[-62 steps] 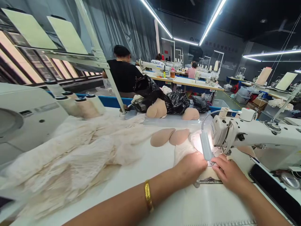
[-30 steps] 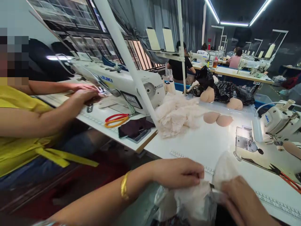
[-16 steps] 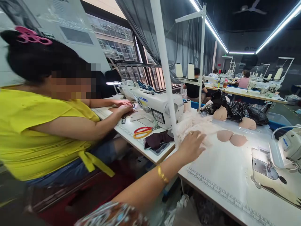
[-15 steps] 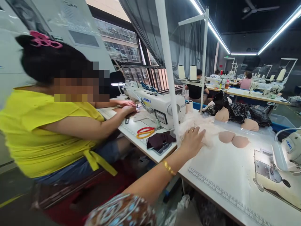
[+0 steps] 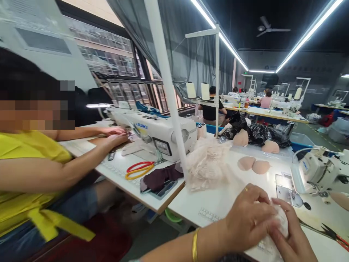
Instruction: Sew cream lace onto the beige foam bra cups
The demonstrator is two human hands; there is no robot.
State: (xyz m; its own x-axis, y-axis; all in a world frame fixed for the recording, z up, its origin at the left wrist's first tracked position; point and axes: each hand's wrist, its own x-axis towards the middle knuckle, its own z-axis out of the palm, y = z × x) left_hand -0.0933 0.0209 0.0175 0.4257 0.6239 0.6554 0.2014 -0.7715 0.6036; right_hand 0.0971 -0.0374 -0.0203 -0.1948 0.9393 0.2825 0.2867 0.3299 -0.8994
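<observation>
Low at the right of the head view, my left hand (image 5: 247,218), with a gold bracelet at its wrist, has its fingers closed on a piece of whitish, lace-like fabric (image 5: 282,222). My right hand (image 5: 296,236) grips the same piece from the other side, above the table's front edge. Much of the fabric is covered by the fingers. Beyond the hands lies a loose heap of pale lace fabric (image 5: 208,163). A joined pair of beige bra cups (image 5: 260,167) rests on the white table to the right of that heap.
A sewing machine (image 5: 311,171) stands at right, with dark scissors (image 5: 336,236) in front. A white pole (image 5: 165,72) rises beside the heap. At left, a co-worker in yellow (image 5: 32,174) works at another sewing machine (image 5: 152,131); red-and-yellow-handled scissors (image 5: 140,169) lie there. Black plastic bags (image 5: 257,133) sit behind.
My left hand has left the lace heap and come back toward me to the right. Both hands now hold a whitish fabric piece; my right hand has come into view. The view has swung right.
</observation>
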